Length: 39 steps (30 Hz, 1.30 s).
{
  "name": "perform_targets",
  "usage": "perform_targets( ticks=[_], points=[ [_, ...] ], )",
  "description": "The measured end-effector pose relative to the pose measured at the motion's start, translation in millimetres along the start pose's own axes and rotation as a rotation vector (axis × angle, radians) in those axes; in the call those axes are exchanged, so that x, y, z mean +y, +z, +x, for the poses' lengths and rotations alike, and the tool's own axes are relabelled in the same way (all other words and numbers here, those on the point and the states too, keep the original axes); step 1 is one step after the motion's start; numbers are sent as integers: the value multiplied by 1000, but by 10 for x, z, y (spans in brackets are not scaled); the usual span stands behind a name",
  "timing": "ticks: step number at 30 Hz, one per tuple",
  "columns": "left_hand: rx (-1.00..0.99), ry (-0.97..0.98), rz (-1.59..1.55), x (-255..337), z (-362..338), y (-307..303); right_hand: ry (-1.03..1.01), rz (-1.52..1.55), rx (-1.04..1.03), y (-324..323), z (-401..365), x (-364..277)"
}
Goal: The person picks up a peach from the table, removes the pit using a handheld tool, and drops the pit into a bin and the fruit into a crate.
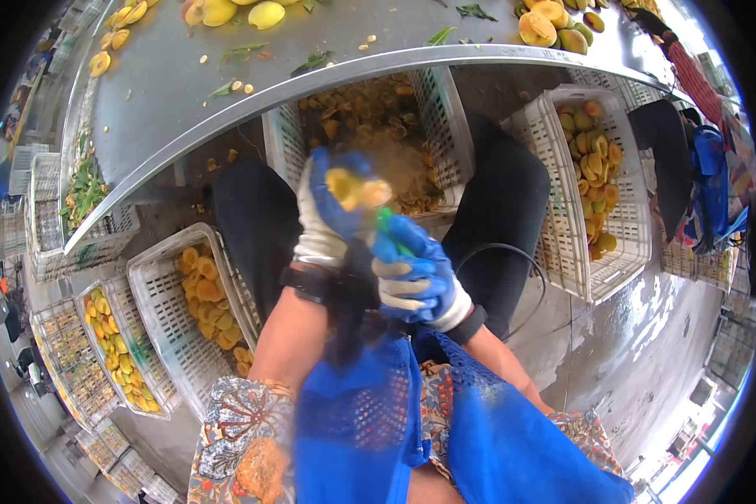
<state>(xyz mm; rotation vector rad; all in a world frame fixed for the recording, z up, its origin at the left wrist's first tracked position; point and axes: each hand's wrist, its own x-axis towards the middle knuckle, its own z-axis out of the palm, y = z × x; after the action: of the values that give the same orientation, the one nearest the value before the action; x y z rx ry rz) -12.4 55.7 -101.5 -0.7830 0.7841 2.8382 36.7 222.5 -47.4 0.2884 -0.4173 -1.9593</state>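
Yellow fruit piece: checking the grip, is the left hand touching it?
Touching: the head view shows the gloved left hand cupping the yellow fruit piece, though blurred.

Crates around the table [168, 84]
Middle crate [441, 118] sits under its edge; left crate [176, 336] and right crate [563, 252] flank it.

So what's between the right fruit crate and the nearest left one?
Head view: a crate of scraps, with the left knee and right knee beside it.
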Motion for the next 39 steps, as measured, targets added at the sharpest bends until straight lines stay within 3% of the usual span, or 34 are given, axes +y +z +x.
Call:
perform_targets(
  ticks=[1, 3, 4, 7, 8, 9, 10, 11, 12, 13, 15, 16, 18, 19, 20, 21, 22, 25, 28, 30, 32, 35, 36, 37, 38, 39],
  points=[
    [54, 57, -114, 64, 30, -31, -12, -79, -81, 36, -15, -56],
    [-87, -93, -111, 359, -84, -57, -179, -368, 101, 229, -52, -126],
    [-46, -50, -72, 462, -220, 68, -224, -502, 218, 360, -29, -140],
    [-109, 59, -31, 745, -427, 104, -358, -1488, 781, 599, 147, -183],
    [-68, 136, 51, 865, -582, 117, -534, -2020, 717, 340, 132, -313],
    [-72, 226, 131, 1016, -622, -64, -544, -2349, 728, 84, 97, -426],
    [68, 240, 119, 1198, -842, 27, -583, -2674, 759, -174, 63, -543],
    [180, 363, 155, 1365, -932, -168, -386, -2784, 939, -286, 0, -569],
    [161, 487, 269, 1557, -1048, -418, -128, -2760, 964, -357, -63, -599],
    [151, 456, 249, 1760, -1203, -579, 134, -2711, 989, -394, -110, -602],
    [421, 593, 622, 1944, -1463, -860, 52, -2642, 1132, -194, -81, -492],
    [614, 522, 937, 2183, -1525, -1301, -77, -2679, 1118, -198, -87, -485],
    [795, 582, 1344, 2334, -1450, -1336, -118, -2613, 1186, -22, -30, -464],
    [782, 715, 1446, 2295, -1386, -861, -132, -2572, 1221, 20, -22, -435],
    [759, 849, 1548, 2256, -1258, -402, -115, -2652, 1092, -222, -135, -540],
    [621, 854, 1300, 2235, -1042, -49, -165, -2649, 1033, -224, -141, -501],
    [497, 902, 1325, 2303, -731, 19, -221, -2649, 969, -192, -100, -469],
    [331, 924, 1925, 2277, 6, 1040, -290, -2421, 934, -166, 55, -472],
    [222, 927, 2195, 2304, 933, 1365, -292, -2236, 971, 109, 149, -466],
    [150, 890, 2299, 2306, 1460, 1251, -252, -2178, 1011, 309, 155, -461],
    [164, 822, 2475, 2253, 1623, 1268, -237, -2065, 1055, 495, 162, -436],
    [210, 523, 2311, 2246, 1292, 1540, -312, -1914, 1096, 590, 136, -419],
    [169, 462, 2022, 2271, 1152, 1523, -388, -1924, 1092, 570, 128, -427],
    [-20, 452, 1621, 2300, 970, 1448, -466, -1932, 1085, 544, 124, -428],
    [-134, 319, 1199, 2293, 776, 1387, -547, -2006, 1040, 513, 110, -448],
    [-305, 273, 1094, 2265, 519, 1348, -438, -1838, 1092, 731, 152, -421]
  ],
)
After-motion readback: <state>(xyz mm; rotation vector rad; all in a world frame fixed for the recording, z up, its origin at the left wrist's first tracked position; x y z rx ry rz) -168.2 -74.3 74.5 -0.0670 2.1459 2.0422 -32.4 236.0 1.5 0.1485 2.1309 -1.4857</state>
